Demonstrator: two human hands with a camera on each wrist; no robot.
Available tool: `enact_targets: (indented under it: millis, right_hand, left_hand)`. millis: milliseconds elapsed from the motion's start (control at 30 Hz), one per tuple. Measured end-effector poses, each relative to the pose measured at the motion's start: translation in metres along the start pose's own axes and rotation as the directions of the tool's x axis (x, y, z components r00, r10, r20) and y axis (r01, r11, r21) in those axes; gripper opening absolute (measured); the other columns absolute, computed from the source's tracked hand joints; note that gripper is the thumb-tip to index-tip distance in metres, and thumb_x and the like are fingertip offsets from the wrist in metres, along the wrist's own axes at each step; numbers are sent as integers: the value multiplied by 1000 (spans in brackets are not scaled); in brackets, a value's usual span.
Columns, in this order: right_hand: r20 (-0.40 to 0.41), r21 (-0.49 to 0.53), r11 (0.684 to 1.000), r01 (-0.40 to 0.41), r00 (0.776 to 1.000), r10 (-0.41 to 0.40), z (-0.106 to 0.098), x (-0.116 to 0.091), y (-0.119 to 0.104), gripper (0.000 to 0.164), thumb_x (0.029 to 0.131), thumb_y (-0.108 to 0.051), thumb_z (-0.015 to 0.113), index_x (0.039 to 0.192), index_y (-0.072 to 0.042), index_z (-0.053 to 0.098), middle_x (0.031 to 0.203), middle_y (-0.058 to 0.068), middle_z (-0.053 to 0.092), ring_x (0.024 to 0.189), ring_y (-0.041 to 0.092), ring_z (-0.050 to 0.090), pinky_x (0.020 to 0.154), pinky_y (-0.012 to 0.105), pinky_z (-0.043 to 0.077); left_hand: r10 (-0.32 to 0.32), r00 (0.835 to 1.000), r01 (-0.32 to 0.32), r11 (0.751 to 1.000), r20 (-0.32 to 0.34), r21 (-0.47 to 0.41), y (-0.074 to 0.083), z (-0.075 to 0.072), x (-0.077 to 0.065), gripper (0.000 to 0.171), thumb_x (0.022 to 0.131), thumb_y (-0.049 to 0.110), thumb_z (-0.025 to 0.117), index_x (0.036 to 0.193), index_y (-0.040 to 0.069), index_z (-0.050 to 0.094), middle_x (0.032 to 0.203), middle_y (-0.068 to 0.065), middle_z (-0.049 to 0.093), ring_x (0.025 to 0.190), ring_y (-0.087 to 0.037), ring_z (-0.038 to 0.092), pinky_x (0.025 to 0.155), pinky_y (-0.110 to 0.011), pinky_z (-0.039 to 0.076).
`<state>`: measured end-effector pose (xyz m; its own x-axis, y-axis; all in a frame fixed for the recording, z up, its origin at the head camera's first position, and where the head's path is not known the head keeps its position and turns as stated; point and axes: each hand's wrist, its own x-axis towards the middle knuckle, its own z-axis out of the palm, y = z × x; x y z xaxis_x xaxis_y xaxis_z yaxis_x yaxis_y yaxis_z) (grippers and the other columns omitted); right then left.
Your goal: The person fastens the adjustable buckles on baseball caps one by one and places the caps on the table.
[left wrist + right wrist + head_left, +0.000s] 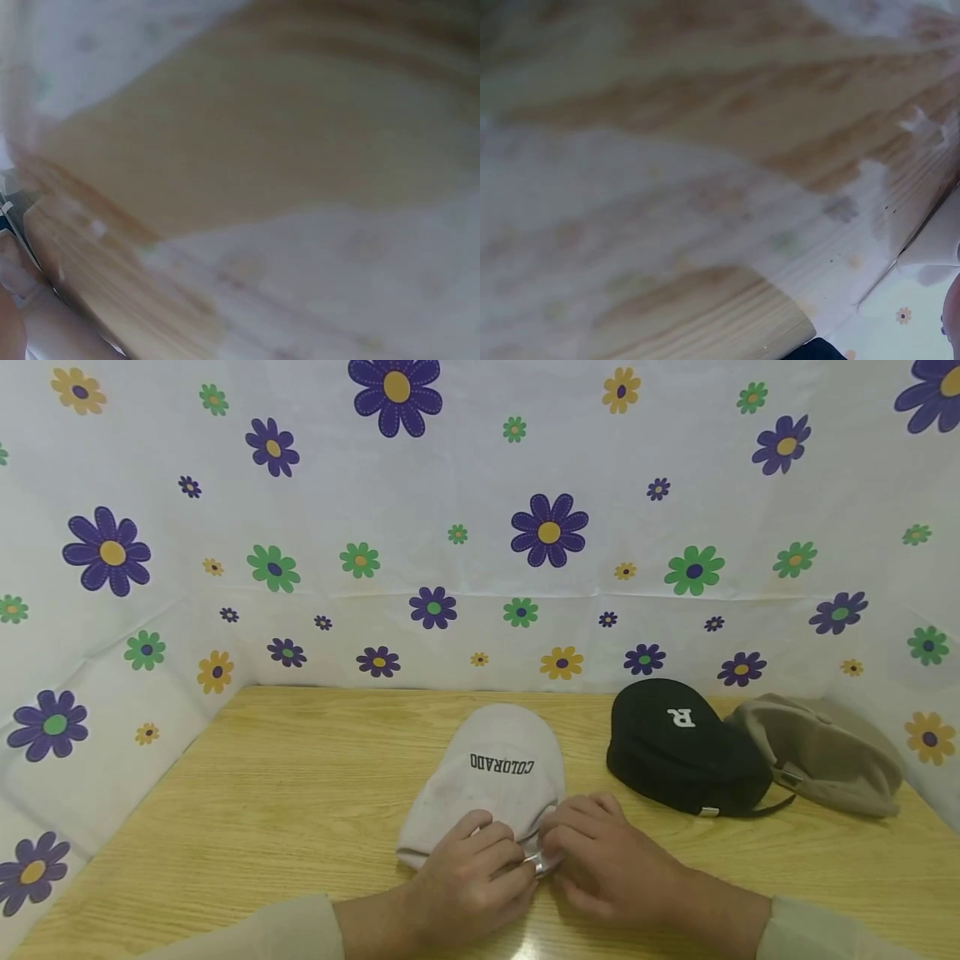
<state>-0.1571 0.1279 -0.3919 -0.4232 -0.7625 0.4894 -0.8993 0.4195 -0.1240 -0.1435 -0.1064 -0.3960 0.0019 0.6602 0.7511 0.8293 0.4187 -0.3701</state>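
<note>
A pale beige baseball cap (498,785) lies on the wooden table in the head view, its dark COLORADO lettering upside down to me. At its near edge is a strap with a shiny metal buckle (534,862). My left hand (476,877) has curled fingers and grips the strap end just left of the buckle. From the other side my right hand (607,860) pinches the cap's edge and strap to the right of the buckle. The fingers partly hide the strap. Both wrist views are mostly blurred, with only slivers of the hands at the edges.
A black cap (675,752) with a white R sits to the right on the table (315,785). Beside it, partly behind, is a brown cap (832,752). A flower-patterned white cloth (480,477) encloses the back and sides.
</note>
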Motion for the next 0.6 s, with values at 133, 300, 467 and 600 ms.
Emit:
enact_targets:
  millis: [133, 300, 467, 600]
  right_hand:
    - [-19, 1, 1000, 30, 999, -30, 1, 0, -1, 28, 81, -25, 78, 102, -25, 59, 116, -11, 64, 114, 8, 53, 92, 28, 32]
    - [-85, -13, 995, 101, 991, -102, 2, 2, -2, 27, 80, -22, 81, 100, -22, 63, 109, -12, 65, 110, 7, 57, 92, 25, 31]
    - [-122, -39, 989, 140, 982, -144, 3, 4, -2, 26, 79, -19, 82, 99, -20, 65, 104, -12, 66, 105, 6, 58, 92, 22, 31]
    - [-136, -36, 987, 156, 978, -160, 3, 5, -1, 23, 80, -19, 81, 97, -19, 65, 103, -10, 67, 105, 8, 59, 93, 22, 34]
  left_hand:
    - [6, 1000, -6, 1000, -1, 4, 0, 0, 0, 16, 87, 17, 60, 82, 13, 74, 76, 4, 64, 74, -12, 59, 74, -29, 44]
    - [1, 1000, -1, 1000, 6, -2, 0, 0, -1, 16, 88, 17, 59, 84, 13, 74, 77, 4, 65, 74, -12, 59, 74, -29, 44]
    - [6, 1000, -6, 1000, -1, -25, -1, 0, 0, 16, 87, 14, 59, 83, 11, 74, 77, 4, 65, 73, -12, 59, 71, -25, 44]
    - [11, 1000, -11, 999, -3, -35, -2, 0, 0, 18, 87, 13, 57, 84, 11, 74, 77, 3, 65, 73, -12, 59, 71, -24, 45]
